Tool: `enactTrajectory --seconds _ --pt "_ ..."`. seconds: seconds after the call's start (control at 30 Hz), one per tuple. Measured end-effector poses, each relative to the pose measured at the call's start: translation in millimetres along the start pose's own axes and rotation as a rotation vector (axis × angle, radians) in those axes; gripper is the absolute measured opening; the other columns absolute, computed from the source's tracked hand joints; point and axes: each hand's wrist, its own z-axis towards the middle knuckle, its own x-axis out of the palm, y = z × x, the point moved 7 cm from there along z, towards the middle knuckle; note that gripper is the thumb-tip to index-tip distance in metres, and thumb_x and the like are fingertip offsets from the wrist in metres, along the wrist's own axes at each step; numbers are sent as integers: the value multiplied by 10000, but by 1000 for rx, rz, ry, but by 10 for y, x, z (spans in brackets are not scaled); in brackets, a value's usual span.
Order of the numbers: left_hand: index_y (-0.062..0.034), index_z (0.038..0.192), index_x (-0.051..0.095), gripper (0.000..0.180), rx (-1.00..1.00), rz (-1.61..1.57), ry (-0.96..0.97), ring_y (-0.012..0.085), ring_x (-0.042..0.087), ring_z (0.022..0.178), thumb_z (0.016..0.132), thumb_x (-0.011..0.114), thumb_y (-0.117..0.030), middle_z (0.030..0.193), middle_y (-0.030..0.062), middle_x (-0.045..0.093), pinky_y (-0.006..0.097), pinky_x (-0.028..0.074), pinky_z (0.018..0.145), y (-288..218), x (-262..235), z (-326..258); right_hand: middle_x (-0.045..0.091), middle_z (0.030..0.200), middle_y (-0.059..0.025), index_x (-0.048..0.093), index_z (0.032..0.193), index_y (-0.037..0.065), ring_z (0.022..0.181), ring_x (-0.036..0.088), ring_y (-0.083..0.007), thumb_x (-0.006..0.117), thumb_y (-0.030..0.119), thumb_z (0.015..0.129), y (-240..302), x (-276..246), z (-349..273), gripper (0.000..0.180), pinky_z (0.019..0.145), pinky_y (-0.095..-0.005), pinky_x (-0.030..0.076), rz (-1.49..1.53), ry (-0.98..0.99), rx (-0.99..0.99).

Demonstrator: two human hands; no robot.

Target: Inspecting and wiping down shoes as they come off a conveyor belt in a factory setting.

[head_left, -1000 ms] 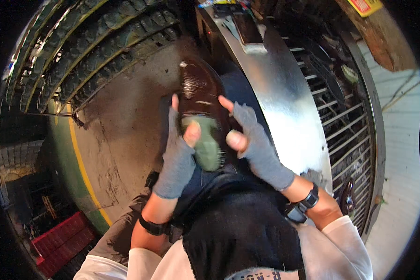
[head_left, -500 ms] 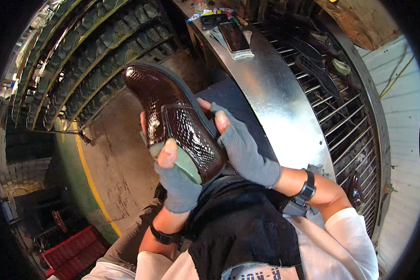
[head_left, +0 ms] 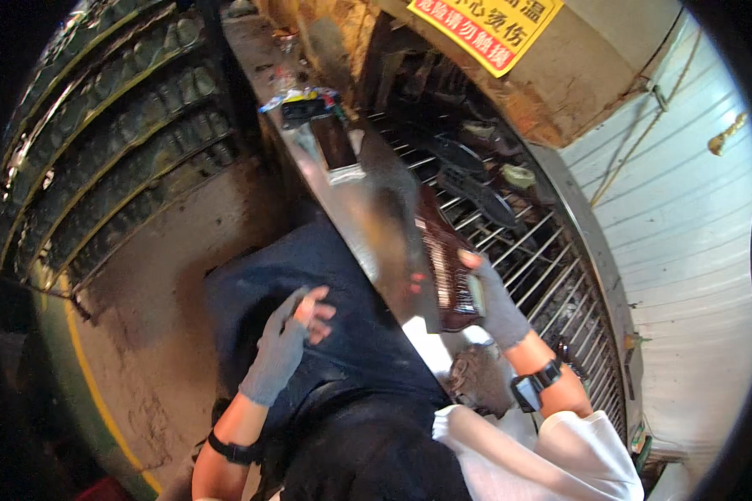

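A glossy dark brown, textured shoe (head_left: pixel 448 271) is in my right hand (head_left: pixel 503 311), which wears a grey fingerless glove. The fingers wrap round its heel end, where a pale green last shows in the opening. I hold the shoe over the metal ledge (head_left: pixel 347 199), close beside the rod rack (head_left: pixel 572 302). Whether it touches the ledge I cannot tell. My left hand (head_left: pixel 282 344), in a matching glove, hovers over the dark cloth (head_left: pixel 309 259) on my lap. Its fingers are apart and hold nothing.
On the ledge lie a dark phone-like slab (head_left: pixel 332 140) and a crumpled brown-grey cloth (head_left: pixel 481 380). Dark soles (head_left: pixel 480 194) rest on the rods. A yellow and red sign (head_left: pixel 497 35) hangs above. Shelves of shoe lasts (head_left: pixel 146 96) stand at the left.
The shoe has moved right, from between both hands above my lap to the ledge, now in my right hand alone. My left hand has let go. The view has swung right.
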Motion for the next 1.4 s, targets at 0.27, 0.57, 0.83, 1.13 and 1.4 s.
enactTrajectory --seconds 0.27,0.57,0.83,1.13,1.4 --pt "-27 1340 683 341 -37 215 -24 113 642 865 1109 588 -259 1064 69 714 262 531 797 497 -57 -58 742 1124 -150 678 1337 21 1031 727 -276 801 268 899 1023 -2829 -1979 517 916 -394 567 -1314 -881 98" --pt "-15 1321 682 321 -31 103 -70 118 647 902 1123 565 -240 1031 57 701 264 531 813 419 -164 -150 370 1689 -271 699 1410 114 1538 379 -456 676 555 985 1017 -1482 350 613 1245 -500 350 -1717 -510 -461" --pt "-7 1339 679 423 66 -9 -143 212 725 1016 1103 603 -350 1116 119 741 341 591 932 315 -270 -399 702 844 -164 766 831 40 781 694 -419 604 382 1047 1198 -1457 757 436 736 -548 555 -2225 -705 -438" --pt "20 1599 379 751 387 65 283 297 579 1371 986 764 -177 1461 199 588 466 447 1209 -462 881 60 754 772 -90 708 1183 -37 665 706 -141 504 620 1091 620 734 90 695 637 -265 570 -719 93 43" --pt "49 1383 610 503 -66 -321 -122 224 732 1032 1033 693 -303 1226 125 718 353 610 939 169 134 -276 685 1220 -261 490 1373 36 1061 720 -365 779 475 977 1211 -1866 816 658 846 -457 597 -220 -454 -79"
